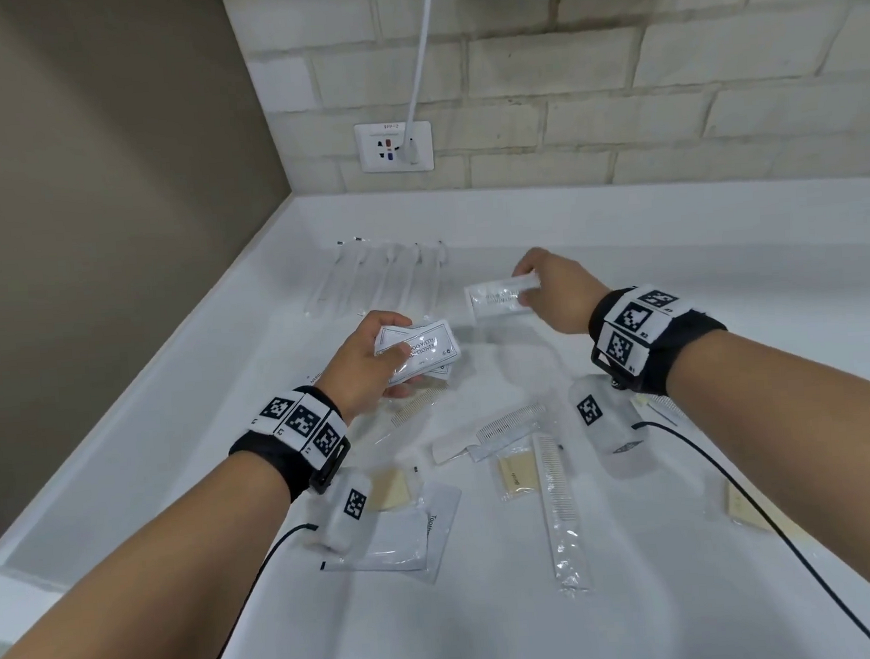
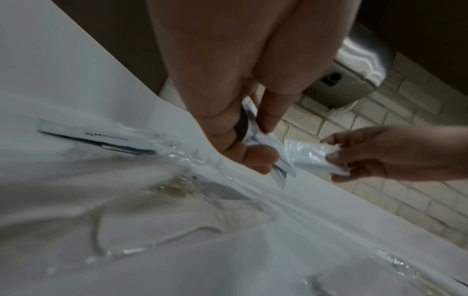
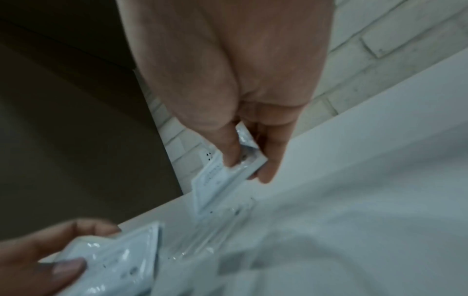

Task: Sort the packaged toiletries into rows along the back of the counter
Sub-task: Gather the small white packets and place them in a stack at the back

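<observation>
My left hand (image 1: 378,356) grips a small stack of white shampoo sachets (image 1: 424,353) above the white counter (image 1: 647,597), left of centre. In the left wrist view the thumb and fingers pinch the stack (image 2: 268,152). My right hand (image 1: 543,283) pinches a single white sachet (image 1: 500,299) by its right end, held above the counter's middle, a little farther back. The right wrist view shows that sachet (image 3: 217,180) between thumb and fingers. A row of clear-wrapped toothbrushes (image 1: 378,276) lies at the back left.
Loose packets lie on the near counter: wrapped combs (image 1: 506,427), a long comb (image 1: 558,500), tan soap packets (image 1: 518,478), a toothpaste pack (image 1: 411,536). A wall socket (image 1: 393,147) with a white cable (image 1: 421,47) sits on the tiled back wall. A brown wall bounds the left.
</observation>
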